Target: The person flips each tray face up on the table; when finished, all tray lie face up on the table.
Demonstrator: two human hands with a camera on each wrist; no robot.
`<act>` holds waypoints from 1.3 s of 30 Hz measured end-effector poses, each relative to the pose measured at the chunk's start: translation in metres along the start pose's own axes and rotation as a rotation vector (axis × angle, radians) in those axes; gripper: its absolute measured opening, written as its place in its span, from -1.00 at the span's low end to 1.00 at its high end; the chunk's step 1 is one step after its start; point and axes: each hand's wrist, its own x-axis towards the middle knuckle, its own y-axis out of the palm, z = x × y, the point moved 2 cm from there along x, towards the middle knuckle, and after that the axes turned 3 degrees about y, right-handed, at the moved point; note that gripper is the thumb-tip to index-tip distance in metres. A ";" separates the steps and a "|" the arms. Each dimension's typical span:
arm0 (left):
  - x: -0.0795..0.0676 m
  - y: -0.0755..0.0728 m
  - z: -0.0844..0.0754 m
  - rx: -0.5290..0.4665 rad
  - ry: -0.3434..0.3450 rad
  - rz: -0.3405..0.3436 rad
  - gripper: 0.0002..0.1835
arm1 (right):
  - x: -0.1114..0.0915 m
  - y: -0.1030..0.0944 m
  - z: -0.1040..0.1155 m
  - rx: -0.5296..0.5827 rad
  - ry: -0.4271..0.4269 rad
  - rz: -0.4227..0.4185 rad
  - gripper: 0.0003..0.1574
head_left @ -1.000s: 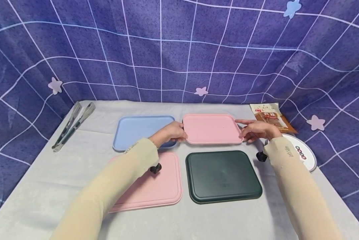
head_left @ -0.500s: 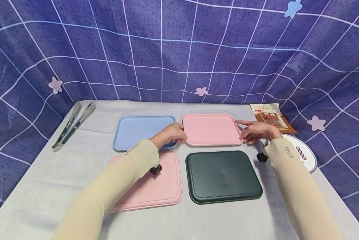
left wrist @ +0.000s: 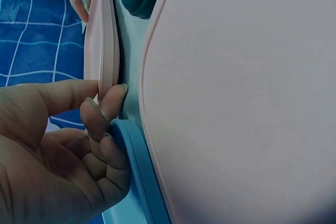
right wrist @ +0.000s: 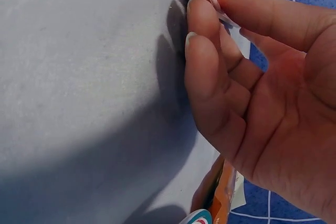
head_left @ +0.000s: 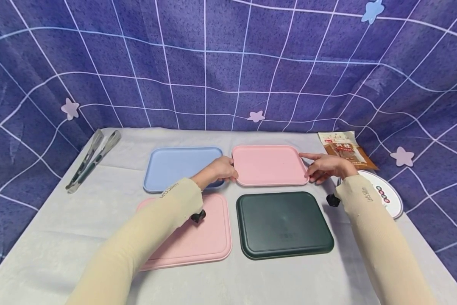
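A pink tray (head_left: 268, 165) lies at the back of the table, right of centre. My left hand (head_left: 218, 168) pinches its left end between thumb and finger, with the other fingers curled beside the blue tray (head_left: 176, 167). In the left wrist view the left hand (left wrist: 68, 140) is at the pink tray's rim (left wrist: 107, 51). At the opposite end, my right hand (head_left: 325, 167) holds the pink tray's right edge. The right wrist view shows the right hand's (right wrist: 257, 87) thumb and finger on the rim, the other fingers curled.
A second pink tray (head_left: 209, 228) and a dark green tray (head_left: 285, 224) lie face down in front. Metal tongs (head_left: 93, 163) rest at the left. A brown food packet (head_left: 344, 150) and a white round plate (head_left: 392, 201) sit at the right edge. A blue grid curtain (head_left: 213, 67) hangs behind.
The front edge of the pink tray has come slightly nearer over the last second. Both hands stay almost in the same place.
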 end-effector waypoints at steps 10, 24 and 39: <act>0.000 0.001 0.000 0.004 0.015 -0.011 -0.13 | -0.004 0.003 0.002 -0.025 0.009 -0.024 0.20; -0.007 -0.003 0.001 0.011 0.063 0.003 -0.20 | -0.005 0.006 0.004 -0.032 0.007 -0.030 0.21; -0.074 -0.052 0.030 0.202 0.181 -0.006 -0.12 | -0.011 0.006 0.008 -0.104 0.017 -0.080 0.26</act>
